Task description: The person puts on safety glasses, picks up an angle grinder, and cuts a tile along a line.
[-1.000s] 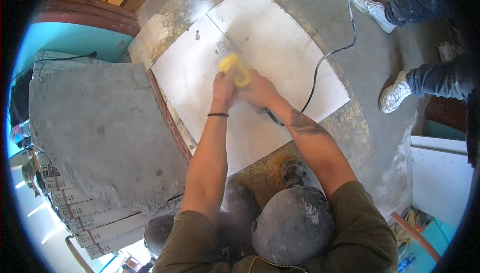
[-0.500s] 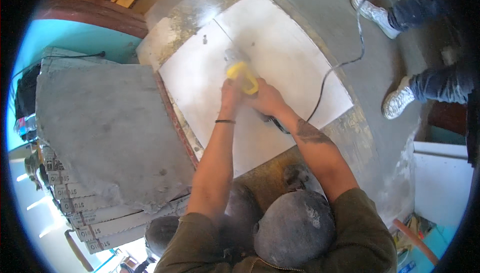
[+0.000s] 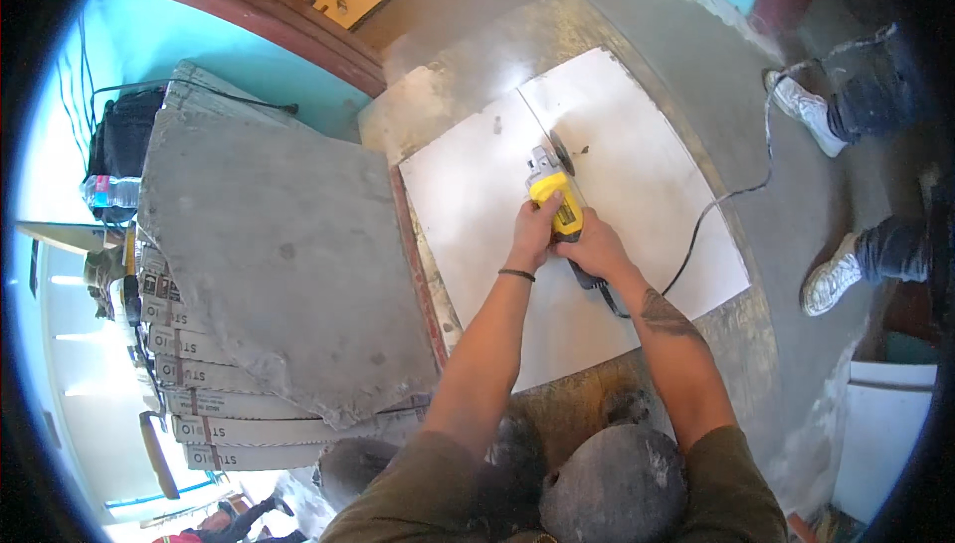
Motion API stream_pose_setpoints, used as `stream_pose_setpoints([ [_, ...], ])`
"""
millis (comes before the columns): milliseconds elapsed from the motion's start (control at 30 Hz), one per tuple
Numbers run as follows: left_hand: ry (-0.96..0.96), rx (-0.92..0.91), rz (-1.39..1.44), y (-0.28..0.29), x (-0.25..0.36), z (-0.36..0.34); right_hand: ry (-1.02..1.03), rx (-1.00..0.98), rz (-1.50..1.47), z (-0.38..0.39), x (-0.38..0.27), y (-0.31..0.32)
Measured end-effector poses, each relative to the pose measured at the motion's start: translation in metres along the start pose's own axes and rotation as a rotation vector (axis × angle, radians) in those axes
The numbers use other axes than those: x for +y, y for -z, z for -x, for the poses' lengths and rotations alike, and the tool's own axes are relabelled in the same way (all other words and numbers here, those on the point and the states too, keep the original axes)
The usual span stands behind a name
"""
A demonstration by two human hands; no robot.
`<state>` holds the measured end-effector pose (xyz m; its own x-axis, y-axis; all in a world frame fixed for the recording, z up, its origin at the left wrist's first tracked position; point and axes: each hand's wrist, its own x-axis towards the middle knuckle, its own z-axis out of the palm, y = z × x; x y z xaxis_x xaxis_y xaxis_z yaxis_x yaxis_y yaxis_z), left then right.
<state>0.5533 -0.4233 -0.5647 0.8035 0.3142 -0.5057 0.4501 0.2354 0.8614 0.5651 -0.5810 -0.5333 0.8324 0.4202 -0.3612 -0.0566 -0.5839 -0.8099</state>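
Both hands, left hand (image 3: 534, 230) and right hand (image 3: 595, 250), clamped on the yellow angle grinder (image 3: 553, 190) mid-frame; its trailing cord (image 3: 711, 207) could snag, jerking the disc off line across the white tile (image 3: 637, 160).

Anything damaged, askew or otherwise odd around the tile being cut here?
Mostly orderly. The grey slab atop the stacked tile boxes has a ragged, broken lower edge and overhangs them. Both hands, left hand and right hand, grip the yellow angle grinder on the white tile.
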Motion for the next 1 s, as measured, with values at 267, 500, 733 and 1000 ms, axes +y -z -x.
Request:
stream_pose_setpoints([
  [267,-0.431,-0.134,-0.222,0.034,-0.031,-0.023,0.052,-0.007,-0.007,0.010,-0.027,0.007],
  [500,-0.009,0.076,-0.105,0.007,-0.014,0.007,0.062,-0.029,0.004,0.029,-0.014,0.014],
  [733,-0.002,0.076,0.012,0.008,-0.015,0.019,0.090,-0.034,0.013,0.031,-0.004,0.004],
  [1000,-0.041,0.026,-0.016,0.013,-0.017,0.015,0.068,-0.008,-0.061,0.034,-0.025,0.015],
])
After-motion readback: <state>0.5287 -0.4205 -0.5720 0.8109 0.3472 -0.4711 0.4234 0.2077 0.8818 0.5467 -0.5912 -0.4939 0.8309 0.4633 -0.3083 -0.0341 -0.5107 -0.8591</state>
